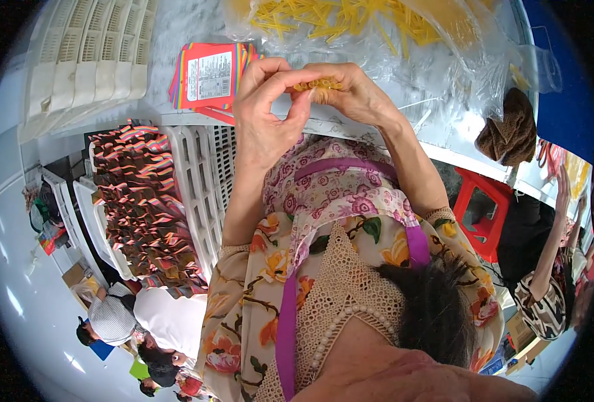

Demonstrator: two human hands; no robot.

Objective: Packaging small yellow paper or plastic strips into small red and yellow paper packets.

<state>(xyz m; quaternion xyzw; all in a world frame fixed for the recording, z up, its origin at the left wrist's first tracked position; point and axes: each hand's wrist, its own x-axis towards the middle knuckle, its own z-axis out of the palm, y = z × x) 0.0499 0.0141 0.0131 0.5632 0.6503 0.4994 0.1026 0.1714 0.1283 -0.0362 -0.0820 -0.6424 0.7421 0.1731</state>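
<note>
At the near edge of the table, a small bundle of yellow tubes point(318, 85) is held between my two hands, its round ends facing me. My right hand point(356, 92) has its fingers wrapped round the bundle. From the other side my left hand point(268, 110) closes on it, thumb and forefinger at its end. The fingers hide most of the tubes' length. Just beyond the hands, loose yellow tubes point(324, 23) lie heaped in a clear plastic bag point(468, 63). A stack of red cards with rainbow edges point(182, 77) sits beside my left hand.
White plastic crates point(86, 74) stand at the far left. Below the table's left side, another white crate point(193, 181) holds rows of dark, rainbow-striped packs point(139, 201). A brown cloth point(509, 127) hangs at the right table edge, above a red stool point(482, 214). Other people work nearby.
</note>
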